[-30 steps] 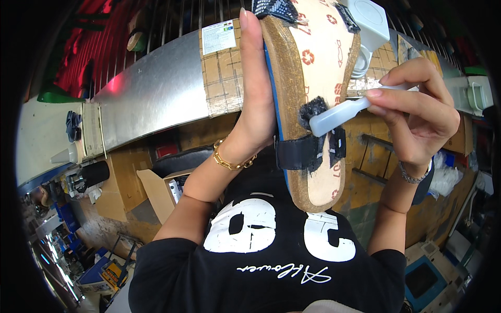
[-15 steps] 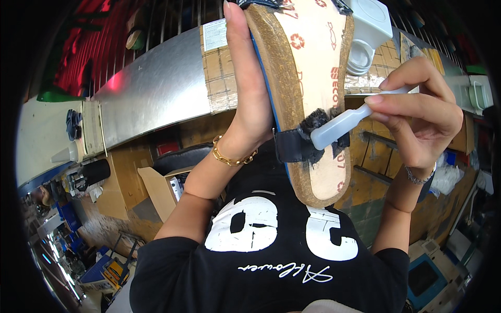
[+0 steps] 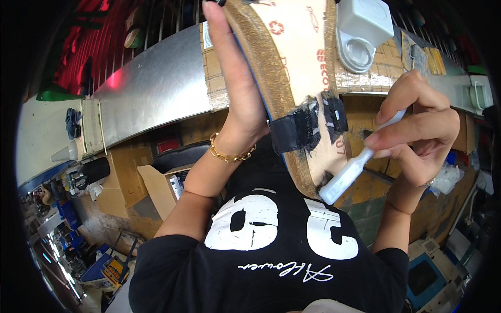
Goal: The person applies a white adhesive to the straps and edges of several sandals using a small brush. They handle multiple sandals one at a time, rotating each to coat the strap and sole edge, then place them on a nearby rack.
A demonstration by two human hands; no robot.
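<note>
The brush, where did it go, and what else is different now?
The brush has moved from near the black strap down to the lower end of the sandal sole. The sole has shifted a little left and up in the picture. Nothing was let go: the left hand still holds the sole, the right hand the brush.

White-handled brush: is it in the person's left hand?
No, the right hand grips the white-handled brush, while the left hand holds the sandal sole.
</note>
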